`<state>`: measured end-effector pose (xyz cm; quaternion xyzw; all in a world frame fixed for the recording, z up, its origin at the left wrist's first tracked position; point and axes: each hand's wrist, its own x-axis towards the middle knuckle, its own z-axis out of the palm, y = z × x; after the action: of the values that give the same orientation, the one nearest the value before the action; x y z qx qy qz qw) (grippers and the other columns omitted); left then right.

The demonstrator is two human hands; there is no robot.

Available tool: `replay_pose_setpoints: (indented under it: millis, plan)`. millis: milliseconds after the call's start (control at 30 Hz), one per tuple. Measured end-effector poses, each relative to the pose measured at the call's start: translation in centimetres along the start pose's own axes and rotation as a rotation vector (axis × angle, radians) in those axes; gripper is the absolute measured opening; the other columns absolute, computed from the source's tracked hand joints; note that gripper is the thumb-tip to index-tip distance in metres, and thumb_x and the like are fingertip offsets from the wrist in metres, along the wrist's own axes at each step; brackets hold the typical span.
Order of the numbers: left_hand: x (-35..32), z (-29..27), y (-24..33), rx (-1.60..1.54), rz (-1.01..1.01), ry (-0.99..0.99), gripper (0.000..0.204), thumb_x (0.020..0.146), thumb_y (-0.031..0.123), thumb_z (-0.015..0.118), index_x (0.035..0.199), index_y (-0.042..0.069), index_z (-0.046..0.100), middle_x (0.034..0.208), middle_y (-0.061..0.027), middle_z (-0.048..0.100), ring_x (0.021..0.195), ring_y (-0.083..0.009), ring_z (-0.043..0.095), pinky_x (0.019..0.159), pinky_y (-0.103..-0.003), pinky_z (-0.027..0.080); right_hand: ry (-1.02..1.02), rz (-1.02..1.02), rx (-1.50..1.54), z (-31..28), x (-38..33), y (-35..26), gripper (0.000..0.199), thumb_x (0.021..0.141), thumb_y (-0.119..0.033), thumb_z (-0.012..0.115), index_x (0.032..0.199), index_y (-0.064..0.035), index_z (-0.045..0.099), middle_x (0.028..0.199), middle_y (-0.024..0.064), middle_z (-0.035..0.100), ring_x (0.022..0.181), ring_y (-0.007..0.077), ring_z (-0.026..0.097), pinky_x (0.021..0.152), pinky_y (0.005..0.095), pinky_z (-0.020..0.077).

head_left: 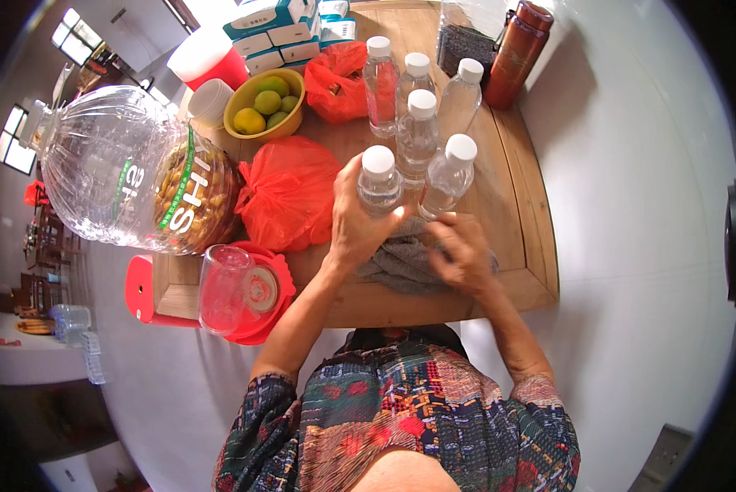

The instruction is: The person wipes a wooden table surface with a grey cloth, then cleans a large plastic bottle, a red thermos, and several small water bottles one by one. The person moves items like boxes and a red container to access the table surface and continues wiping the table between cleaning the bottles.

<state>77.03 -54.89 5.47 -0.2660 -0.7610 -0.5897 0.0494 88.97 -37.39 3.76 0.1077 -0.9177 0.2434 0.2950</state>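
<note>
My left hand (358, 223) is wrapped around a clear plastic water bottle (379, 176) with a white cap, standing upright near the front of the wooden table (515, 205). My right hand (465, 254) rests on a grey cloth (401, 266) lying on the table just below that bottle, fingers pressed onto it. A second capped bottle (450, 172) stands right next to my right hand. Several more capped bottles (417, 123) stand upright in a cluster behind.
A big clear plastic jug (130, 172) stands at the left. Red plastic bags (290, 193), a yellow bowl of green fruit (270, 102), a clear glass (224, 287) on a red tray, stacked boxes (274, 33) and a brown flask (520, 53) crowd the table.
</note>
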Motion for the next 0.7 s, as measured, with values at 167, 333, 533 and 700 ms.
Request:
replay_pose_setpoints:
  millis: [167, 333, 533, 700]
  plan:
    - [0.4, 0.4, -1.3, -0.181, -0.001, -0.022, 0.081, 0.069, 0.009, 0.080, 0.134, 0.002, 0.033, 0.123, -0.0149, 0.047, 0.110, -0.0226, 0.051, 0.095, -0.036, 0.043, -0.171, 0.094, -0.276, 5.4, -1.8, -3.9, 0.043, 0.074, -0.029, 0.071, 0.116, -0.0253, 0.060, 0.108, 0.0109, 0.055, 0.095, 0.0276, 0.054, 0.077, 0.0423, 0.0468]
    - [-0.2, 0.2, -2.5, -0.179, 0.040, -0.015, 0.079, 0.069, 0.007, 0.079, 0.133, 0.002, 0.033, 0.120, -0.0140, 0.049, 0.110, -0.0231, 0.050, 0.094, -0.036, 0.043, 0.019, 0.367, 0.181, 4.4, -4.4, -4.9, 0.033, 0.078, -0.014, 0.067, 0.110, -0.0135, 0.059, 0.095, 0.0094, 0.057, 0.072, 0.0285, 0.057, 0.071, 0.0356, 0.0494]
    - [-3.4, 0.2, -0.8, -0.203, 0.129, 0.058, 0.071, 0.070, 0.010, 0.076, 0.130, 0.002, 0.038, 0.115, -0.0130, 0.051, 0.105, -0.0238, 0.053, 0.091, -0.036, 0.045, 0.557, 0.422, 0.523, -3.0, 3.0, -11.6, 0.024, 0.078, -0.010, 0.067, 0.101, -0.0071, 0.060, 0.094, 0.0114, 0.057, 0.083, 0.0305, 0.058, 0.076, 0.0356, 0.0485]
    - [-6.6, -0.5, -0.2, -0.548, -0.002, -0.130, 0.059, 0.081, 0.007, 0.068, 0.130, 0.005, 0.037, 0.115, -0.0104, 0.052, 0.105, -0.0203, 0.053, 0.089, -0.034, 0.047, 0.449, 0.028, 0.092, -1.3, 7.8, -13.2, 0.028, 0.077, -0.018, 0.071, 0.101, -0.0076, 0.060, 0.097, 0.0123, 0.058, 0.088, 0.0307, 0.057, 0.077, 0.0360, 0.0477]
